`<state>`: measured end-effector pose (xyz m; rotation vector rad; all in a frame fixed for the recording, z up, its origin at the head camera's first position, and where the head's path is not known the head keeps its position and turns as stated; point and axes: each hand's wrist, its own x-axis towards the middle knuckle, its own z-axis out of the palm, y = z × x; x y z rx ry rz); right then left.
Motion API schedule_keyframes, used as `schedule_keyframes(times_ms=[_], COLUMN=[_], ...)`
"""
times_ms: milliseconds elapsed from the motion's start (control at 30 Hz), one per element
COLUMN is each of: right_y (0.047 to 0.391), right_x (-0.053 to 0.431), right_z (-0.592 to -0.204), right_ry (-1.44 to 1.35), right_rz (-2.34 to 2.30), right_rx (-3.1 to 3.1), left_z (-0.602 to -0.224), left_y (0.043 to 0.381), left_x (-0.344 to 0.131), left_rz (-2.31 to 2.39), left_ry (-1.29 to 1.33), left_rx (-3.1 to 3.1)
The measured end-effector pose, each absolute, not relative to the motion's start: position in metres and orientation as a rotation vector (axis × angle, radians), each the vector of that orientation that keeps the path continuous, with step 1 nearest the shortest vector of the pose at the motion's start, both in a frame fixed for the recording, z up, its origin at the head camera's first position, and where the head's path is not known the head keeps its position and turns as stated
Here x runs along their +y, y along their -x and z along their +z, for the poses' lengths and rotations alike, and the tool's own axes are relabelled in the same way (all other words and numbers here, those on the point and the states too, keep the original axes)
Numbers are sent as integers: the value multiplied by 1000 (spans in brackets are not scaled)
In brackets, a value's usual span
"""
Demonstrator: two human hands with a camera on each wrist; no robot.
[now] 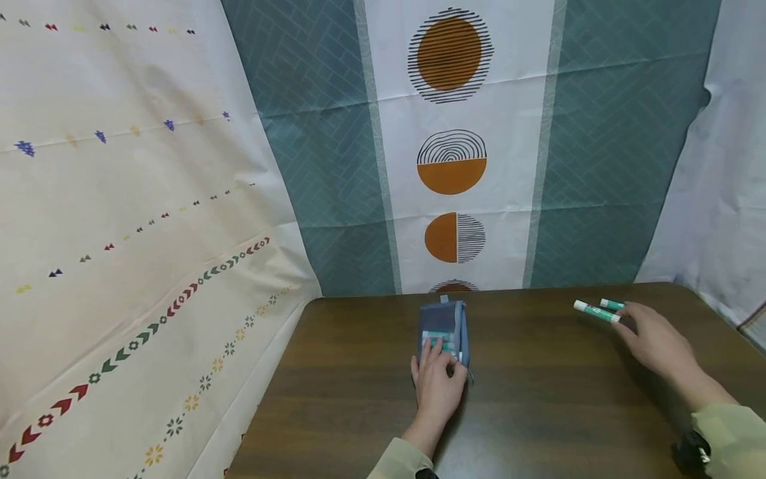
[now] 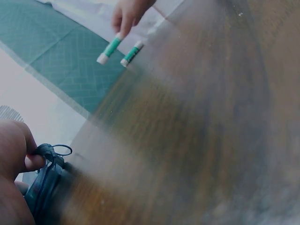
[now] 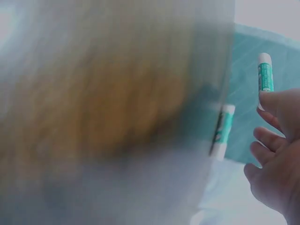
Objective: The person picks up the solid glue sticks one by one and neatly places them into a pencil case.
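Note:
My right hand (image 1: 658, 342) pinches a green glue stick with white ends (image 1: 596, 311) between thumb and finger, above the table's far right. A second green-and-white glue stick (image 1: 612, 305) lies just beyond it, also seen in the right wrist view (image 3: 224, 129). Far to the left, my left hand (image 1: 439, 386) grips a blue pencil case (image 1: 437, 316), its fingers over the front. In the left wrist view, thumb and finger hold the case (image 2: 44, 183) near a small cord loop. Several green-and-white sticks show at the case's front; the fingers hide part of them.
The dark wooden table (image 1: 538, 412) ends at a far edge close behind the case and the glue sticks. A patterned teal and white cloth (image 1: 335, 166) hangs behind it. Pale cloths (image 1: 149, 219) hang at both sides.

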<state>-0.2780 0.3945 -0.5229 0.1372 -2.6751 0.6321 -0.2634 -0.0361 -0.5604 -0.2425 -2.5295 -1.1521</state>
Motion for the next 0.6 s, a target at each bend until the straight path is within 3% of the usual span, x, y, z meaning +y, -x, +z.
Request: schedule_keyframes(times_ms=[600], right_y=[296], right_x=[321], right_z=[-497], right_ry=[-267], right_rz=[741], right_rx=[-2731], left_z=[-560], left_y=[263], left_x=[-36], left_rz=[-1158], left_ry=[239], left_rx=[-2535])
